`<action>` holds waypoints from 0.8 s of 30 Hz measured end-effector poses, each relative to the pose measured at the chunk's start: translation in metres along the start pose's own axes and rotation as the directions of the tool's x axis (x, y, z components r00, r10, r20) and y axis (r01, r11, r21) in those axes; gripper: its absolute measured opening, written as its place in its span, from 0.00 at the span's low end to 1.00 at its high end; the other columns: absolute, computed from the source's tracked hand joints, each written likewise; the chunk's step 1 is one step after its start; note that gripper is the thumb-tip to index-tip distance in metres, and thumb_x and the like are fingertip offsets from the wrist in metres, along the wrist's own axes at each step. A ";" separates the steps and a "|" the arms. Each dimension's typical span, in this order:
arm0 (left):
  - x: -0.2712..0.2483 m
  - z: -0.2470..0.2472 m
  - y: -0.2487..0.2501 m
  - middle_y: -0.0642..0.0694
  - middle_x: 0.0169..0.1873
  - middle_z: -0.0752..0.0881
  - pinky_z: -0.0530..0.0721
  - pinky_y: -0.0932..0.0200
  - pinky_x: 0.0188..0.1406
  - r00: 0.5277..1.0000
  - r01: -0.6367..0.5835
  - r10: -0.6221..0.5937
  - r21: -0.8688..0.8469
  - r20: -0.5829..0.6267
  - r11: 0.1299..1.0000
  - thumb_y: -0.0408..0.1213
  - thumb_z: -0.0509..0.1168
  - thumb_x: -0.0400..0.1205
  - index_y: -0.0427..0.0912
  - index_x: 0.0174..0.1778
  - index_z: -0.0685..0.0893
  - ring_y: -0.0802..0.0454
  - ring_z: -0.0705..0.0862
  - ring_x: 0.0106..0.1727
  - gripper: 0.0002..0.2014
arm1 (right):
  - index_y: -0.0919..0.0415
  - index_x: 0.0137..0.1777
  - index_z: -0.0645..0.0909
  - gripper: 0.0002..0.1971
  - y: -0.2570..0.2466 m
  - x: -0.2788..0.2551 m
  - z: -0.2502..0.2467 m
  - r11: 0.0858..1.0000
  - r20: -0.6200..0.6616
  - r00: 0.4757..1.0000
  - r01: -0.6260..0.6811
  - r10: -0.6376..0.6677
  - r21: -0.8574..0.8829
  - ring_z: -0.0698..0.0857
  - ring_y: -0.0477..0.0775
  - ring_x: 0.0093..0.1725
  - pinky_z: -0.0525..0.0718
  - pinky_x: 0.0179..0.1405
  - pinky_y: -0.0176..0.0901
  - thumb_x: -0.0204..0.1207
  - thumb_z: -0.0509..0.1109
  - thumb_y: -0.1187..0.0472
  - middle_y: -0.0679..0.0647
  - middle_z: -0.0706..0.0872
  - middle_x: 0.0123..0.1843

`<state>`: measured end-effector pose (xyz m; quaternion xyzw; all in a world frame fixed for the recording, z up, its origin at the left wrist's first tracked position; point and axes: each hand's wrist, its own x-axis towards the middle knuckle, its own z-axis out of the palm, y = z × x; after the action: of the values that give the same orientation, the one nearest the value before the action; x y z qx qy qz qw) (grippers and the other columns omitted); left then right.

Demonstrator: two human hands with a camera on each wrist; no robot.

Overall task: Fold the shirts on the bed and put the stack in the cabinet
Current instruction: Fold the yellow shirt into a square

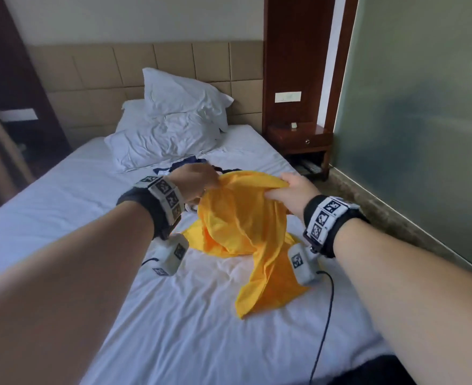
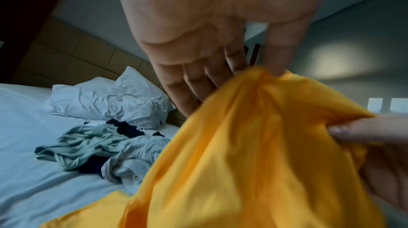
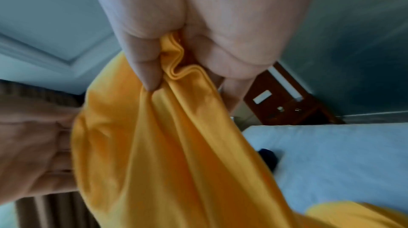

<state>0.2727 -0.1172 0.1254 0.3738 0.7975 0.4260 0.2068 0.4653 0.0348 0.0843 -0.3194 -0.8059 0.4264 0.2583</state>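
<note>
Yellow shirt (image 1: pixel 240 218) between left hand (image 1: pixel 194 177) and right hand (image 1: pixel 293 194)

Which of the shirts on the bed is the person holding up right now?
The yellow shirt, gripped by both the left hand and right hand. The pale green and navy ones lie crumpled, untouched, near the pillows.

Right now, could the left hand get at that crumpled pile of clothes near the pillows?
Probably not yet: the left hand is pinching the yellow shirt, though the pile lies just beyond it with nothing between.
</note>
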 end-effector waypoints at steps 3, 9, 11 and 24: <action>-0.019 -0.020 0.007 0.40 0.56 0.92 0.86 0.44 0.66 0.998 -0.038 0.050 -0.355 0.025 0.934 0.51 0.69 0.85 0.43 0.49 0.89 0.43 0.90 0.57 0.14 | 0.53 0.47 0.86 0.08 -0.050 0.001 0.008 0.987 0.085 0.985 0.154 -0.150 -0.049 0.88 0.54 0.42 0.87 0.44 0.48 0.70 0.79 0.60 0.52 0.89 0.40; -0.046 -0.010 0.025 0.38 0.53 0.92 0.90 0.40 0.58 0.950 0.135 -0.083 -0.158 0.301 0.978 0.68 0.65 0.81 0.40 0.62 0.88 0.39 0.92 0.48 0.32 | 0.48 0.46 0.74 0.14 -0.109 -0.017 0.024 0.897 0.166 0.945 0.320 -0.281 -0.304 0.81 0.54 0.37 0.75 0.31 0.44 0.68 0.77 0.60 0.52 0.83 0.40; -0.056 -0.010 0.024 0.38 0.54 0.93 0.89 0.38 0.62 0.946 0.132 -0.074 -0.168 0.316 0.977 0.63 0.67 0.83 0.40 0.61 0.89 0.40 0.92 0.52 0.28 | 0.49 0.49 0.74 0.16 -0.108 -0.026 0.023 0.893 0.183 0.943 0.325 -0.279 -0.312 0.82 0.54 0.38 0.76 0.32 0.43 0.68 0.79 0.58 0.52 0.83 0.40; -0.127 0.017 -0.104 0.45 0.39 0.88 0.83 0.52 0.44 0.995 0.035 -0.022 0.131 -0.099 0.991 0.42 0.68 0.85 0.47 0.44 0.88 0.49 0.84 0.41 0.07 | 0.52 0.58 0.83 0.20 0.021 -0.111 0.120 0.962 0.266 0.964 0.087 -0.016 -0.260 0.88 0.54 0.49 0.86 0.48 0.49 0.67 0.81 0.53 0.48 0.88 0.49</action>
<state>0.3202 -0.2435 0.0307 0.3541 0.8385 0.3867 0.1483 0.4626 -0.1007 -0.0097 -0.2715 -0.8914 0.3441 0.1152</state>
